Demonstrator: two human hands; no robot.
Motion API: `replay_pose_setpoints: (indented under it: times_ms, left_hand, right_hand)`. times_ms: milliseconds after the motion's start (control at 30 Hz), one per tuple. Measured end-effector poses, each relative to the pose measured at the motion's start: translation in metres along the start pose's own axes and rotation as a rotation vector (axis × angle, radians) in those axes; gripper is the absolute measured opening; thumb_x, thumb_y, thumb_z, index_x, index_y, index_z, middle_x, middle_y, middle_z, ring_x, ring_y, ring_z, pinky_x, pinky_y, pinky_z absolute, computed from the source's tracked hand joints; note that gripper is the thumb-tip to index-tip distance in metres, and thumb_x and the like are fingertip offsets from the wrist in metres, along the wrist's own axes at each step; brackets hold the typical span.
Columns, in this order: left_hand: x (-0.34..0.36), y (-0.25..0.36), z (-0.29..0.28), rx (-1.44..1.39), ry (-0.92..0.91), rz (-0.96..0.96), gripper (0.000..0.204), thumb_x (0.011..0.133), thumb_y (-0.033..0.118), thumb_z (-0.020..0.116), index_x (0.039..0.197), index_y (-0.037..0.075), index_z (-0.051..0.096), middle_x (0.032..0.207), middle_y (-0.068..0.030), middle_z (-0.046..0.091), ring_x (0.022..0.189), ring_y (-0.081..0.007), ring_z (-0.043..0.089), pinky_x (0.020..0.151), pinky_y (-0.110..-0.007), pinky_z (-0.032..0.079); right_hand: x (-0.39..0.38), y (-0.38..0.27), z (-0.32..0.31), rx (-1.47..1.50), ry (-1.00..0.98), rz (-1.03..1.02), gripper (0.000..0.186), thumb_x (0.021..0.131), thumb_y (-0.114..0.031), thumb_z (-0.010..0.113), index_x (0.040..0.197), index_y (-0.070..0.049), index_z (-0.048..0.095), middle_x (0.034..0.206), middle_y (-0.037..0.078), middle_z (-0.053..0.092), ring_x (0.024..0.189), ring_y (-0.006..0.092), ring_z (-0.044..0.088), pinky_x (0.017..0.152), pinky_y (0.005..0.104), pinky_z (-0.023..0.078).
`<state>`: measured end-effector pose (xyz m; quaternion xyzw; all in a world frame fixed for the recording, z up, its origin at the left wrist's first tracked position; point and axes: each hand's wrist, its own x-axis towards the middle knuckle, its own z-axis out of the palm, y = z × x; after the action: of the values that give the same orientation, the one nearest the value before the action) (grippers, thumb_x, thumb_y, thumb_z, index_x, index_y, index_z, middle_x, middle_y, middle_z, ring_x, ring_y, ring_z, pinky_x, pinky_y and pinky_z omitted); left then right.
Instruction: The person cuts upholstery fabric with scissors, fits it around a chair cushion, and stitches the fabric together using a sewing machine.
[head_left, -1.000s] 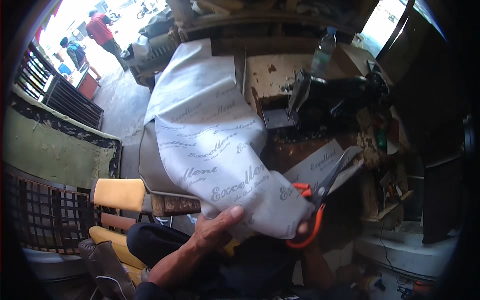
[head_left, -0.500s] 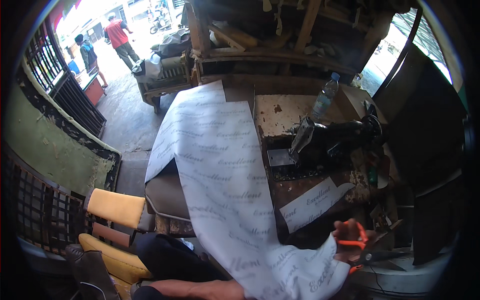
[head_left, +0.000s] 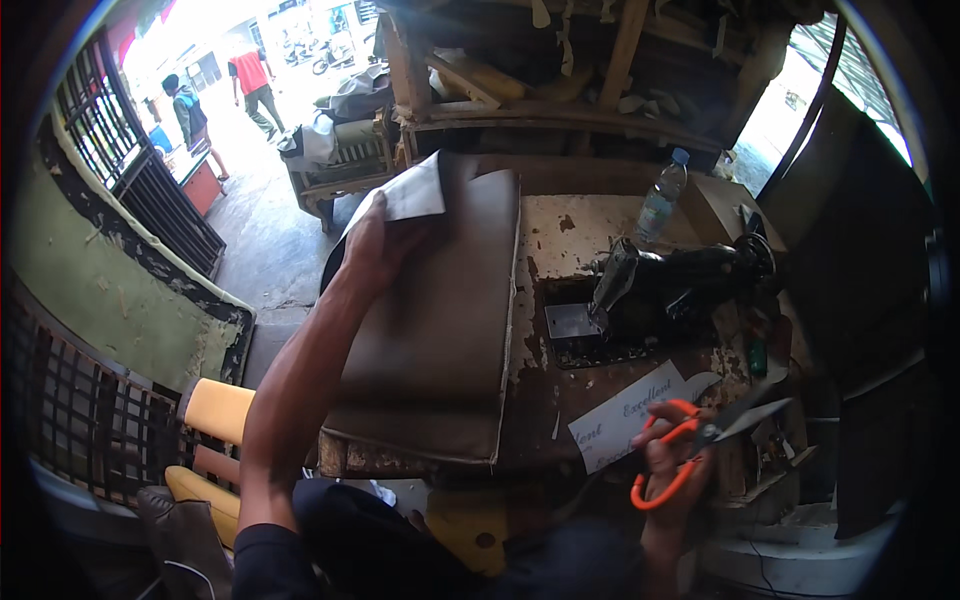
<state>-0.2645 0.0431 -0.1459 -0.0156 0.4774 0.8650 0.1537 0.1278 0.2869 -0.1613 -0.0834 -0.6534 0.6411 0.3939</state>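
Observation:
My left hand [head_left: 373,245] reaches to the far left part of the table, closed on a white sheet [head_left: 415,190] whose corner shows above the fingers. Beneath my left forearm lies a large brown leather-like panel [head_left: 440,330] with a pale right edge. My right hand [head_left: 672,470], at the lower right, holds scissors [head_left: 708,432] by their orange handles. Their blades stand apart and point up to the right. Just beyond that hand, a smaller white piece with dark print [head_left: 628,405] rests on the worn tabletop, partly covered by the hand and scissors.
A black sewing machine [head_left: 680,285] stands on the table's right side, with a plastic bottle [head_left: 662,195] behind it. Wooden frames [head_left: 500,115] rise at the back. Yellow padded pieces [head_left: 218,410] are at the left. Two people [head_left: 250,80] are outside at the far left.
The long printed sheet no longer drapes over the table and my lap; the brown panel shows. My left hand has moved up to the far left. The scissors have turned, blades now upward.

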Motion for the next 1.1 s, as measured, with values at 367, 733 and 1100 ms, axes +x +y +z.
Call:
replay_pose_setpoints:
  times_ms: [367, 733, 1100]
  left_hand:
    - [-0.041, -0.094, -0.087, 1.793, -0.079, 0.363, 0.064, 0.105, 0.053, 0.042, 0.16, 0.021, 0.038, 0.168, -0.0181, 0.027, 0.156, -0.041, 0.019, 0.127, -0.054, 0.011]
    - [-0.058, -0.096, -0.085, 1.76, -0.185, 0.465, 0.057, 0.106, 0.046, 0.043, 0.154, 0.014, 0.047, 0.163, -0.0188, 0.035, 0.154, -0.0405, 0.025, 0.126, -0.055, 0.016]
    - [-0.089, -0.01, -0.258, 1.592, 0.861, 0.228, 0.043, 0.099, 0.037, 0.059, 0.12, 0.001, 0.07, 0.118, -0.022, 0.071, 0.112, -0.0361, 0.067, 0.102, -0.041, 0.049]
  right_hand:
    - [0.004, 0.04, 0.009, -0.232, -0.385, 0.5, 0.055, 0.082, -0.001, 0.084, 0.117, -0.007, 0.042, 0.124, 0.016, 0.067, 0.09, 0.0101, 0.065, 0.08, 0.0262, 0.058]
    - [0.033, 0.085, 0.128, -0.355, -0.704, 0.39, 0.067, 0.079, -0.039, 0.091, 0.125, -0.005, 0.056, 0.101, 0.014, 0.075, 0.089, 0.0185, 0.074, 0.079, 0.0359, 0.059]
    - [0.048, 0.108, 0.228, -0.543, -0.646, 0.155, 0.058, 0.088, -0.04, 0.08, 0.127, -0.005, 0.056, 0.092, 0.015, 0.076, 0.089, 0.0367, 0.075, 0.078, 0.0461, 0.057]
